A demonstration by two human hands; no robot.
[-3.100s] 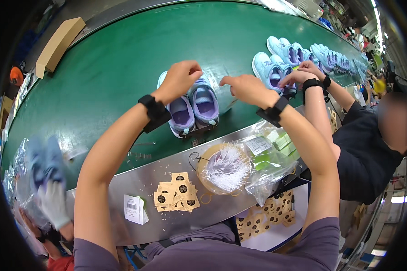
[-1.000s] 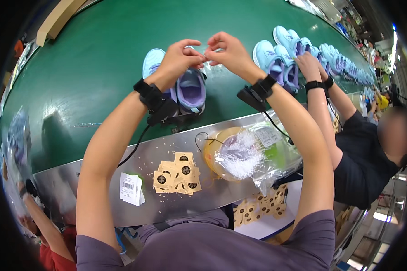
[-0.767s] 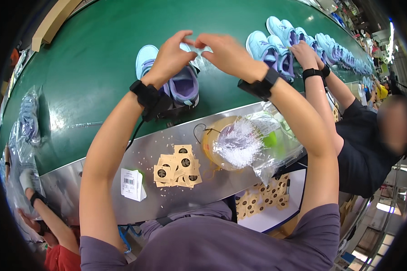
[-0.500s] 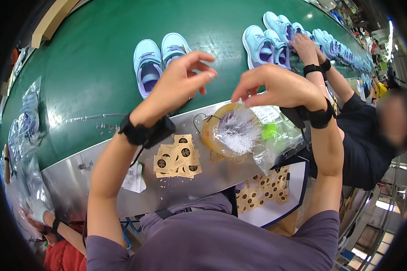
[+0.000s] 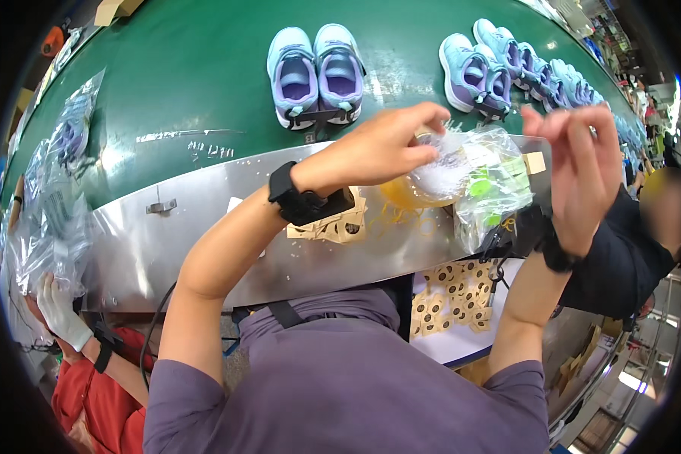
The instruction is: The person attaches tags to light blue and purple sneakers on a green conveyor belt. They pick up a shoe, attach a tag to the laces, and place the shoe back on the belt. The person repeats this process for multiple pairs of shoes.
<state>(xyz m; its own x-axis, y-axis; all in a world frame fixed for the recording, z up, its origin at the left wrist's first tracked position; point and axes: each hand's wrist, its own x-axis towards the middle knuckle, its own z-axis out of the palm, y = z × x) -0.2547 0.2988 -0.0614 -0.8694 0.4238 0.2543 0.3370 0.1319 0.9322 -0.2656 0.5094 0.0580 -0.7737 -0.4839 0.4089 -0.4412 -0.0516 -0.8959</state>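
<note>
My left hand point(image 5: 374, 147) reaches over a bundle of thin white plastic strands point(image 5: 443, 170), thumb and forefinger apart at its edge. The bundle stands in a yellowish round container point(image 5: 402, 194), partly hidden by my hand. My right hand point(image 5: 583, 170) is raised to the right of a clear plastic bag point(image 5: 499, 170) with green pieces, its fingers loosely bent and apart, slightly blurred, with nothing visible in them. Beyond my left hand, a pair of light blue and purple shoes point(image 5: 315, 76) stands side by side, heels toward me, a black strip across the heels.
Kraft-paper tags point(image 5: 337, 227) lie on the metal ledge point(image 5: 144, 250); several more tags point(image 5: 454, 295) fill a white tray by my waist. More blue shoes point(image 5: 477, 72) line the green table at right. A gloved co-worker's hand point(image 5: 60, 310) touches plastic bags at left; another person sits right.
My left hand has moved right to the white strands, and my right hand has moved right, away from the container. The view has shifted. The co-worker's hands have left the shoes at right.
</note>
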